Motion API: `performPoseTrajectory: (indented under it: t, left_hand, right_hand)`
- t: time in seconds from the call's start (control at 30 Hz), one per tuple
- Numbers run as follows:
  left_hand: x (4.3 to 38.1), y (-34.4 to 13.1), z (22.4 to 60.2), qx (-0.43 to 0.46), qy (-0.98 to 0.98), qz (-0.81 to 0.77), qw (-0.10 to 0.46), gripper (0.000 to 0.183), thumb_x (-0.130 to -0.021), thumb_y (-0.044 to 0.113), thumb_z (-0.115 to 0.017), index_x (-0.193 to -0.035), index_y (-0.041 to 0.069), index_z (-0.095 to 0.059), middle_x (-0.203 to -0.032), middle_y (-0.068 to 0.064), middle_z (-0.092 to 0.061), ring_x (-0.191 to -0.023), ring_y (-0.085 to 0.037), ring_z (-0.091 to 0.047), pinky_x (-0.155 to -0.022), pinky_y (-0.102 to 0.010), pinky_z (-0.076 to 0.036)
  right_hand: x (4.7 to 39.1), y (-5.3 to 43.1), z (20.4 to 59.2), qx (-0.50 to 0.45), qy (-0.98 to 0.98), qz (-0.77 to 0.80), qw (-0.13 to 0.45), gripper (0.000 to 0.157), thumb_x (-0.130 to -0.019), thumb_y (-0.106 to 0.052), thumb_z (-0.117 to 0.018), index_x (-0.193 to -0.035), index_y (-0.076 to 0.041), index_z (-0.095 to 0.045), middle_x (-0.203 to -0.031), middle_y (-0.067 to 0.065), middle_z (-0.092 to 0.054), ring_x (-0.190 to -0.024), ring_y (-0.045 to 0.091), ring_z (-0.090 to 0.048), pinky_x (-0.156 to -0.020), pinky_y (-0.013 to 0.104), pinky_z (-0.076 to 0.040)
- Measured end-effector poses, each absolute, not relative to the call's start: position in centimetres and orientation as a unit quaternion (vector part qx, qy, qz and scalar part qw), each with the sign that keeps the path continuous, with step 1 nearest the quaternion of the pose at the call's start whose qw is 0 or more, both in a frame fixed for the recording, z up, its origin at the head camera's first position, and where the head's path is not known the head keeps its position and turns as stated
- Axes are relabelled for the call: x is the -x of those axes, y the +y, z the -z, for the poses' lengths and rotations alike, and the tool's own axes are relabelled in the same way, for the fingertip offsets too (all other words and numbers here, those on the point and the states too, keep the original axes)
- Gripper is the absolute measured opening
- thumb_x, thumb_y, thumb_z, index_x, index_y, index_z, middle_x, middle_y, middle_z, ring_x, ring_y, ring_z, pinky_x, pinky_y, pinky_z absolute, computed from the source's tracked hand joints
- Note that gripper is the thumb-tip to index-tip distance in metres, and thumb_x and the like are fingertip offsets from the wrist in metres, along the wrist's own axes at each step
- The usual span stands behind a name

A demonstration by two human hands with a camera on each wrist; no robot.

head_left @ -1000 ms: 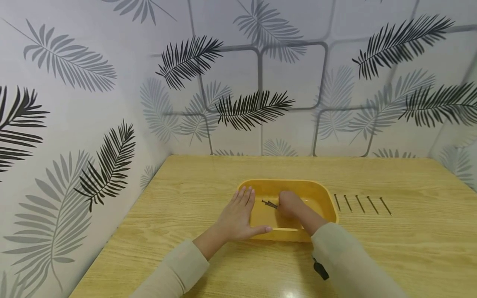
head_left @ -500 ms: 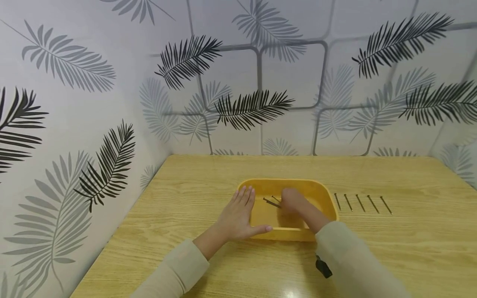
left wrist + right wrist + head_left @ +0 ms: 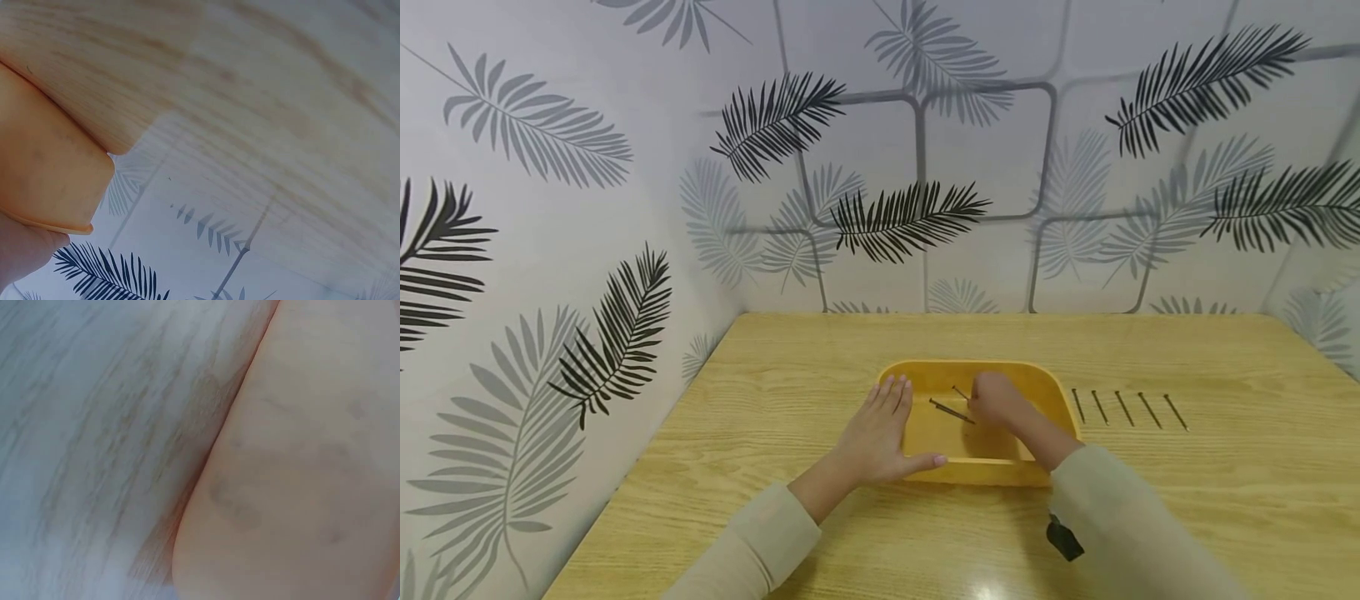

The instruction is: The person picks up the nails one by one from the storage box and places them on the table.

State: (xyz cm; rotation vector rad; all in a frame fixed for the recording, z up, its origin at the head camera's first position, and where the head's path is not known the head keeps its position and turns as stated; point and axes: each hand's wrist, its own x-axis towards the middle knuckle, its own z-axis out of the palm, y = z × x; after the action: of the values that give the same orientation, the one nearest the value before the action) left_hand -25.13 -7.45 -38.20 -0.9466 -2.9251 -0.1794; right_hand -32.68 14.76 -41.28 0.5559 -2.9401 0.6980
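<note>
A yellow plastic tray [image 3: 970, 473] stands on the wooden table. My left hand [image 3: 871, 437] rests on its left end, fingers straight over the rim and thumb along the front edge. Part of that hand [image 3: 31, 250] shows at the tray's rim in the left wrist view. Inside the tray, my right hand [image 3: 998, 404] has its fingers curled and pinches a thin dark nail [image 3: 959, 392], whose head end sticks out to the left. More dark nails [image 3: 951, 411] lie close together on the tray floor beside it. The right fingertips are hidden behind the hand.
Several similar nails [image 3: 1123, 408] lie in a spaced row on the table [image 3: 1240, 467], right of the tray. A leaf-patterned wall [image 3: 880, 167] rises behind the table and on the left. The right wrist view shows the tray's outer wall [image 3: 300, 475].
My right hand has shifted right and slightly away inside the tray, drawing one nail apart from the others. The left hand stays in place on the rim.
</note>
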Motion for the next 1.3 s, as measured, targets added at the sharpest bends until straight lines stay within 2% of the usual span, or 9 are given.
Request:
performPoseTrajectory:
  t: [0.07,0.2,0.33,0.6,0.93,1.1,1.3]
  left_hand:
    - [25.1,-7.4,38.2,0.307,-0.949,0.06,0.031,0.1,-0.085,0.066,-0.044,-0.146,-0.006,-0.013,-0.154,-0.02,-0.012,-0.144,-0.033,-0.008,-0.118,-0.042,-0.012]
    - [25.1,-7.4,38.2,0.305,-0.95,0.063,0.028,0.1,-0.085,0.066,-0.045,-0.146,-0.006,-0.013,-0.154,-0.02,-0.011,-0.144,-0.033,-0.007,-0.118,-0.043,-0.012]
    - [25.1,-7.4,38.2,0.304,-0.95,0.064,0.025,0.101,-0.085,0.067,-0.044,-0.146,-0.005,-0.011,-0.155,-0.02,-0.011,-0.144,-0.032,-0.006,-0.118,-0.043,-0.011]
    - [25.1,-7.4,38.2,0.302,-0.951,0.066,0.023,0.101,-0.084,0.068,-0.044,-0.146,-0.005,-0.011,-0.155,-0.02,-0.01,-0.144,-0.032,-0.006,-0.118,-0.042,-0.011]
    - [25.1,-7.4,38.3,0.304,-0.95,0.063,0.027,0.101,-0.085,0.067,-0.044,-0.146,-0.006,-0.012,-0.155,-0.02,-0.011,-0.144,-0.033,-0.007,-0.118,-0.043,-0.012]
    - [25.0,-7.4,38.2,0.308,-0.949,0.061,0.029,0.1,-0.085,0.066,-0.045,-0.146,-0.007,-0.013,-0.154,-0.021,-0.011,-0.144,-0.033,-0.007,-0.118,-0.043,-0.012]
    - [25.0,-7.4,38.2,0.308,-0.949,0.059,0.031,0.1,-0.085,0.066,-0.046,-0.146,-0.007,-0.013,-0.154,-0.021,-0.012,-0.144,-0.034,-0.007,-0.118,-0.043,-0.012]
  right_hand:
    - [30.6,14.1,39.0,-0.166,-0.954,-0.246,0.027,0.044,-0.074,0.002,-0.051,-0.044,-0.017,-0.026,-0.044,-0.01,-0.018,-0.042,0.004,-0.017,-0.041,0.018,-0.016]
    - [28.8,14.0,37.4,-0.165,-0.949,-0.266,0.04,0.046,-0.078,0.002,-0.051,-0.046,-0.018,-0.025,-0.044,-0.012,-0.016,-0.042,0.003,-0.016,-0.043,0.016,-0.016]
    - [28.4,14.2,37.1,-0.152,-0.949,-0.273,0.037,0.046,-0.082,0.001,-0.049,-0.048,-0.018,-0.025,-0.044,-0.011,-0.018,-0.043,0.003,-0.016,-0.043,0.016,-0.017]
    - [28.2,14.9,36.9,-0.145,-0.946,-0.284,0.055,0.042,-0.081,0.004,-0.048,-0.049,-0.016,-0.028,-0.046,-0.008,-0.02,-0.045,0.006,-0.018,-0.046,0.019,-0.019]
    - [27.5,15.6,36.5,-0.122,-0.945,-0.3,0.044,0.04,-0.084,0.002,-0.047,-0.053,-0.015,-0.028,-0.048,-0.006,-0.022,-0.046,0.008,-0.02,-0.049,0.022,-0.022]
    - [27.2,16.1,36.3,-0.112,-0.951,-0.285,0.047,0.035,-0.087,-0.001,-0.047,-0.056,-0.013,-0.034,-0.049,-0.004,-0.028,-0.047,0.01,-0.025,-0.05,0.023,-0.026]
    - [26.9,16.5,35.9,-0.101,-0.949,-0.29,0.067,0.022,-0.086,-0.003,-0.047,-0.065,-0.004,-0.049,-0.056,0.002,-0.044,-0.051,0.012,-0.036,-0.052,0.025,-0.032]
